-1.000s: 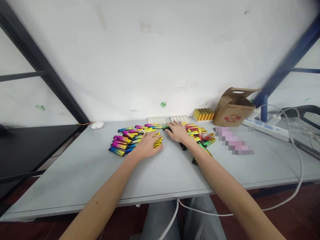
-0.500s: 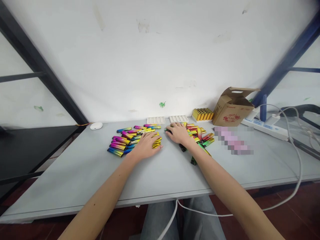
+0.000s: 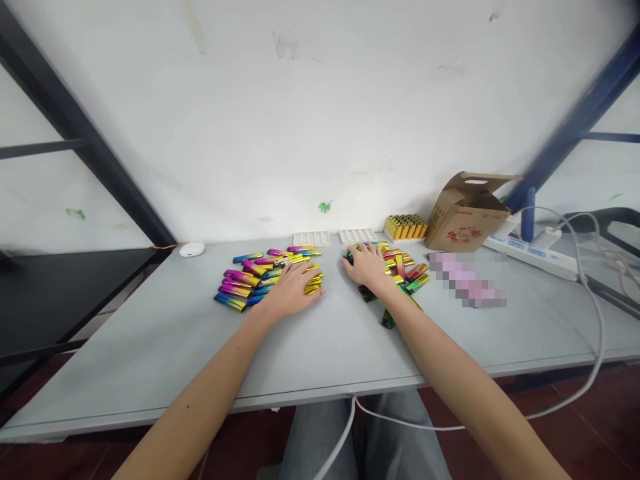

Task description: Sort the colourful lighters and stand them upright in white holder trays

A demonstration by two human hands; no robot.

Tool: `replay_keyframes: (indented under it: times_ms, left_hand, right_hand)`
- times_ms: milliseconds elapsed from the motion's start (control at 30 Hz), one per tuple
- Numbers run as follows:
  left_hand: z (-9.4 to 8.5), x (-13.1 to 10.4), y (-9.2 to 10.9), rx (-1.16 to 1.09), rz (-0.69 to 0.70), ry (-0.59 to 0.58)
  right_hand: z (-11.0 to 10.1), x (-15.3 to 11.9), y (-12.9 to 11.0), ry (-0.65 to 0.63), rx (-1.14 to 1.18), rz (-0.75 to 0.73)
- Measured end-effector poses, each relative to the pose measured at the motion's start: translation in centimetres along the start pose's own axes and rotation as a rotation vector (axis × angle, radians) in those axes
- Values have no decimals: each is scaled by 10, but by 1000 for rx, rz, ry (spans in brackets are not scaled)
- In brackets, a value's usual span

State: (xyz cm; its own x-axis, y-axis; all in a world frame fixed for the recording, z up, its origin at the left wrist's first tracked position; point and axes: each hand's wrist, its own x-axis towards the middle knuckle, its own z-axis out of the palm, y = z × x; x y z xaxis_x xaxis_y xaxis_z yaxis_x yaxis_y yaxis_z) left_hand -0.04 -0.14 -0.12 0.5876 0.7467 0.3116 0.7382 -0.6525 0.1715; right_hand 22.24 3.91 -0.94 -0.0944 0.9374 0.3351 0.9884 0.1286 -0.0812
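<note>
Several shiny lighter-like pieces in blue, pink and yellow (image 3: 235,291) lie in a loose pile left of centre. My left hand (image 3: 293,290) rests palm down with spread fingers on the right side of this pile. A second pile, of red, green and gold pieces (image 3: 417,283), lies to the right. On its left edge lies my right hand (image 3: 367,268), palm down and fingers apart. Neither hand is closed round a piece. The pieces right under the palms are hidden.
Two white perforated trays (image 3: 312,239) stand by the wall, with a rack of yellow cylinders (image 3: 406,228) beside them. Further right are an open cardboard box (image 3: 460,223), a pixelated pink item (image 3: 465,280), a power strip (image 3: 535,255) and white cables. A white case (image 3: 192,249) sits back left.
My right hand has moved slightly to the right, along with pieces at the left edge of the right pile. My left hand has hardly moved.
</note>
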Motion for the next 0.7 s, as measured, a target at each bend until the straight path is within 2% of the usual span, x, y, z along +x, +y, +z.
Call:
replay_keyframes:
  times_ms: [267,467,700]
  left_hand:
    - [1,0,0,0,-11,-5]
    - [4,0,-1,-19,-16,14]
    - [-2,0,4,-8,-9,41]
  right_hand:
    - [2,4,3,-41,38,-3]
    - [-6,7,14,-58,108,-39]
    - [-14,7,38,33,243,-276]
